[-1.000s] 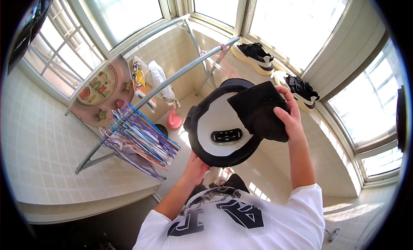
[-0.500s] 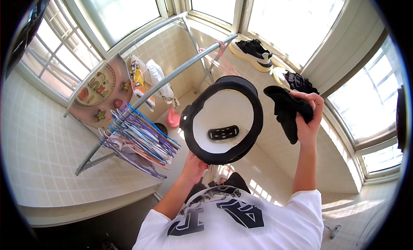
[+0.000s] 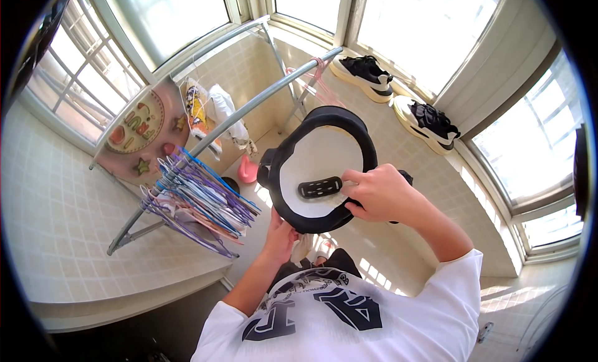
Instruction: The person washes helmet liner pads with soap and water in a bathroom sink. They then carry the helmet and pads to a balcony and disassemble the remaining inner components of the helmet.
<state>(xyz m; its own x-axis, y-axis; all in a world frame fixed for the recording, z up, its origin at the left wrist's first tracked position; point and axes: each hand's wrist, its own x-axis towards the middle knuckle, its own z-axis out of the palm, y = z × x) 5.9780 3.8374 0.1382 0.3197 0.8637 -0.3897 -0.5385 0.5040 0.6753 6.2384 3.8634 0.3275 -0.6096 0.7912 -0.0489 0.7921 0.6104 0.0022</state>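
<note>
My left hand is closed on the lower rim of what looks like a helmet, held with its opening facing me. The helmet has a thick black padded edge and a pale inside. A black slotted piece lies on the inner surface. Bent over the right rim, my right hand has its fingertips just inside the opening, near the slotted piece. Bits of a black cloth piece show from behind this hand; most of it is hidden, as is the exact grip on it.
To the left, a metal drying rack carries many hangers and hanging laundry. Black-and-white sneakers stand on the ledge below the windows. A pink object is low behind the rack.
My right hand has swung left and inward from beside the sneakers to the helmet's right rim, bringing the black cloth along. The helmet has shifted slightly in my left hand.
</note>
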